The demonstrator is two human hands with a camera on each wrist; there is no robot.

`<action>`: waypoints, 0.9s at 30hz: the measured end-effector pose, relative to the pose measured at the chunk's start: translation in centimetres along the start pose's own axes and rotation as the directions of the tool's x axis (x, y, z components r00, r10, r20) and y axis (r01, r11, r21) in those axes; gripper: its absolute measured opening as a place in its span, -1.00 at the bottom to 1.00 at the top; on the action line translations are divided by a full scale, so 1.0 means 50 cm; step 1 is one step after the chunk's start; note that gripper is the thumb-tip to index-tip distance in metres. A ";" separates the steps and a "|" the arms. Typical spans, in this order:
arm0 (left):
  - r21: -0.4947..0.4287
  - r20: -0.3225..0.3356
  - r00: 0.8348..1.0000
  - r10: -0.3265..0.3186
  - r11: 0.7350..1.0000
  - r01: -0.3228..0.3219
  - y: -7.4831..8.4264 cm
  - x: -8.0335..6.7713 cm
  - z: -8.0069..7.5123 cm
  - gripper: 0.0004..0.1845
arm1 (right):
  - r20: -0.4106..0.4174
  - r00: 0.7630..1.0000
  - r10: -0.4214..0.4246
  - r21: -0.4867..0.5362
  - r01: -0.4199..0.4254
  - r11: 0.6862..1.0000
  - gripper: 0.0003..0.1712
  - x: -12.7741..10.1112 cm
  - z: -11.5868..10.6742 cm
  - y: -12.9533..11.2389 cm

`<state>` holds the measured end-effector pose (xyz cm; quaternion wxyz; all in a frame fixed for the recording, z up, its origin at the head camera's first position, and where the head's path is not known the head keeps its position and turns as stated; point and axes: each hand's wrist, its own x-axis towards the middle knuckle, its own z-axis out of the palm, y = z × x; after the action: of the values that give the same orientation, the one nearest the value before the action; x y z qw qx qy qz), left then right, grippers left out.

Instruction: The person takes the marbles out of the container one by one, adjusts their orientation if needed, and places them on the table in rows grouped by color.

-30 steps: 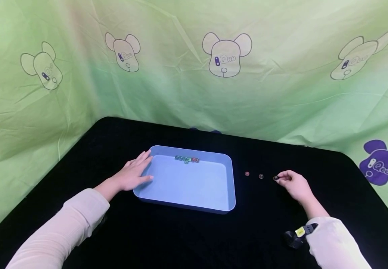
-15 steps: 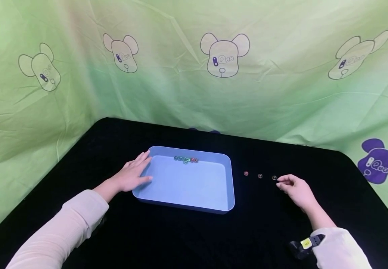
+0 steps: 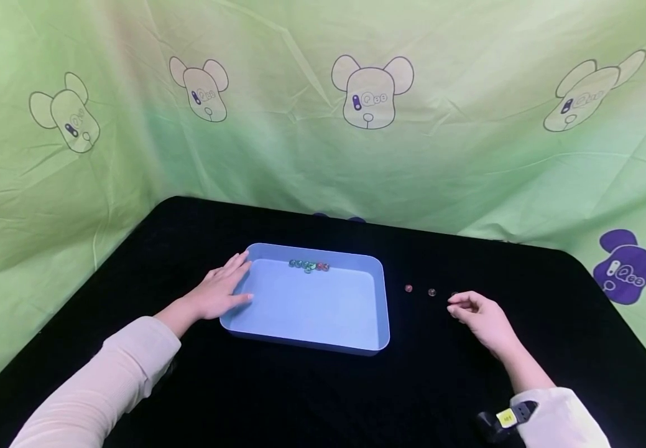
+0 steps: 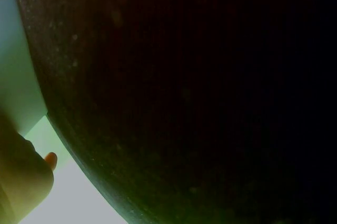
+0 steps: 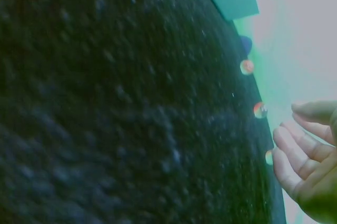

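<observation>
A blue rectangular tray [image 3: 311, 305] stands on the black-covered table, several green and reddish glass marbles [image 3: 303, 265] gathered along its far wall. My left hand [image 3: 216, 294] rests with spread fingers over the tray's left rim. To the right of the tray, a reddish marble [image 3: 408, 288] and a clear-looking marble [image 3: 432, 292] lie in a row. A third marble [image 5: 269, 157] ends that row, partly hidden behind the fingers of my right hand [image 3: 482, 317]. Those fingers are loosely bent, with nothing visible between them. The left wrist view is mostly dark, with part of a hand at its lower left.
Black cloth covers the table [image 3: 300, 398], whose far corners are rounded. A green curtain [image 3: 278, 168] printed with bear heads hangs behind and to the left. A dark wrist camera [image 3: 493, 426] hangs under the right sleeve [image 3: 560, 414].
My right fingers have let go of the third marble, drawn back slightly, then shifted left, now covering most of it in the head view. The left hand has stayed on the tray.
</observation>
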<state>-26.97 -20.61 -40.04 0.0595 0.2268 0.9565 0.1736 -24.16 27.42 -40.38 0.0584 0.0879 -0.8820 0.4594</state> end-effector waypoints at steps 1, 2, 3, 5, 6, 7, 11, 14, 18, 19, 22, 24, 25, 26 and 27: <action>0.002 -0.002 1.000 0.001 1.000 -0.001 0.000 0.000 0.000 -0.26 | -0.002 1.000 0.002 0.003 -0.002 1.000 -0.71 -0.001 0.003 -0.003; 0.002 -0.003 1.000 0.003 1.000 -0.003 0.000 0.000 0.000 -0.26 | 0.000 1.000 0.003 -0.001 -0.003 1.000 -0.73 -0.004 0.006 -0.008; 0.004 -0.005 1.000 0.005 1.000 -0.005 0.000 0.000 0.000 -0.26 | 0.002 1.000 0.003 -0.005 -0.003 1.000 -0.74 -0.006 0.009 -0.013; 0.006 -0.007 1.000 0.007 1.000 -0.007 0.000 0.000 0.001 -0.26 | 0.010 1.000 0.022 -0.051 -0.021 0.998 -0.74 -0.010 0.014 -0.024; 0.007 -0.007 1.000 0.005 1.000 -0.005 0.000 0.000 0.001 -0.26 | 0.013 1.000 0.023 -0.061 -0.022 0.998 -0.76 -0.011 0.016 -0.029; 0.008 -0.007 1.000 0.004 1.000 -0.004 0.000 0.000 0.001 -0.26 | 0.016 0.999 0.031 -0.055 -0.030 0.998 -0.77 -0.012 0.019 -0.033; 0.006 -0.001 1.000 0.002 1.000 -0.002 0.000 0.001 0.001 -0.26 | 0.028 0.999 0.035 -0.035 -0.034 0.999 -0.77 -0.014 0.026 -0.040; 0.004 0.004 1.000 -0.002 1.000 0.002 0.000 0.001 0.000 -0.26 | 0.030 0.999 0.027 -0.027 -0.026 0.999 -0.78 -0.013 0.032 -0.044; 0.008 0.005 1.000 -0.004 1.000 0.004 0.000 0.002 -0.002 -0.26 | 0.038 0.999 0.010 -0.003 -0.010 1.000 -0.77 -0.011 0.042 -0.056; 0.007 0.004 1.000 -0.002 1.000 0.002 -0.001 0.002 -0.002 -0.26 | 0.040 0.999 0.004 0.012 -0.004 1.000 -0.77 -0.010 0.044 -0.060; 0.005 0.005 1.000 -0.003 1.000 0.003 -0.001 0.002 -0.001 -0.27 | 0.044 0.999 -0.013 0.049 0.011 0.999 -0.76 -0.006 0.050 -0.071; 0.004 0.006 1.000 -0.001 1.000 0.001 -0.001 0.002 0.000 -0.27 | 0.046 0.999 -0.020 0.062 0.017 0.998 -0.75 -0.004 0.054 -0.077; 0.002 0.008 1.000 -0.002 1.000 0.002 -0.001 0.002 0.000 -0.27 | 0.047 0.999 -0.022 0.071 0.018 0.997 -0.75 -0.002 0.057 -0.079; 0.002 0.008 1.000 -0.001 1.000 0.001 -0.001 0.002 0.001 -0.27 | 0.048 0.999 -0.023 0.077 0.019 0.997 -0.75 -0.001 0.059 -0.081; 0.003 0.006 1.000 0.000 1.000 0.000 -0.001 0.002 0.001 -0.27 | 0.049 0.999 -0.021 0.084 0.017 0.996 -0.74 0.000 0.061 -0.084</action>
<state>-27.06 -20.60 -40.13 0.0621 0.2273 0.9566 0.1713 -23.34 22.57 -38.75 0.0369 0.1103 -0.8622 0.4930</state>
